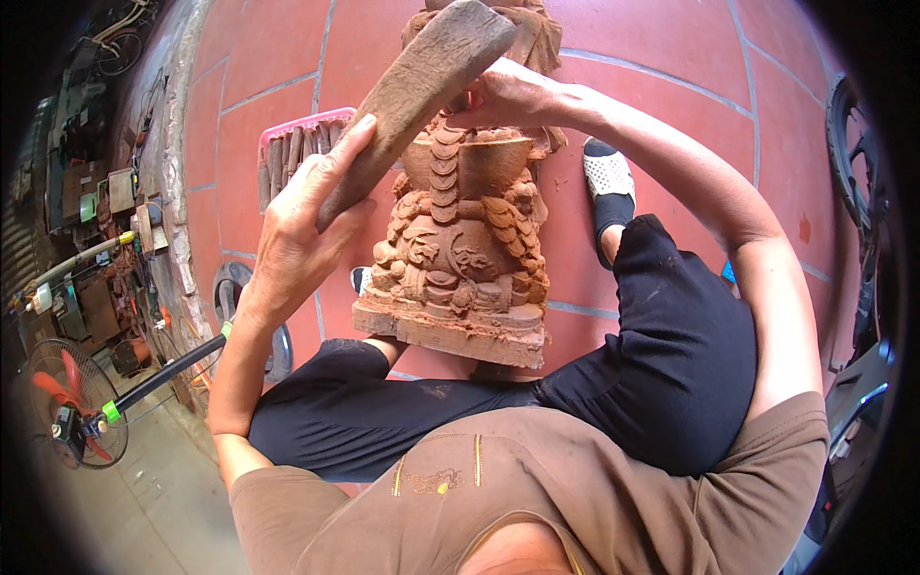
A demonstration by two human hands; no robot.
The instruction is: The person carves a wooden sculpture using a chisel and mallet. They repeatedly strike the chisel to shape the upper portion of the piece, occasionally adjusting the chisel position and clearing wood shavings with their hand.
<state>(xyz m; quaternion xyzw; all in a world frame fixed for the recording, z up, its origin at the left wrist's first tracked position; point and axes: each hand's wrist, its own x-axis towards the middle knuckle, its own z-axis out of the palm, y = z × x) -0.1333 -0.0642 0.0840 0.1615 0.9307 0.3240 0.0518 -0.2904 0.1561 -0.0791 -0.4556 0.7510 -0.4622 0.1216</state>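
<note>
A reddish-brown wood carving (450,254) lies lengthwise between my legs, its flat base toward me. Its surface has rounded relief forms and a row of overlapping scales down the middle. My left hand (309,206) is wrapped around the narrow end of a wooden mallet (417,96), a long flat club slanting up to the right over the carving. Just past the scale row, my right hand (506,94) is closed low against the carving's upper part. The mallet partly covers its fingers, so what they grip cannot be made out.
Left of the carving, a pink tray (309,122) holds several brown rod-like tools (297,149). My right foot wears a white perforated shoe (610,175) on red floor tiles (661,72). A fan (77,402) stands at far left near cluttered shelves; a wheel (848,144) is at far right.
</note>
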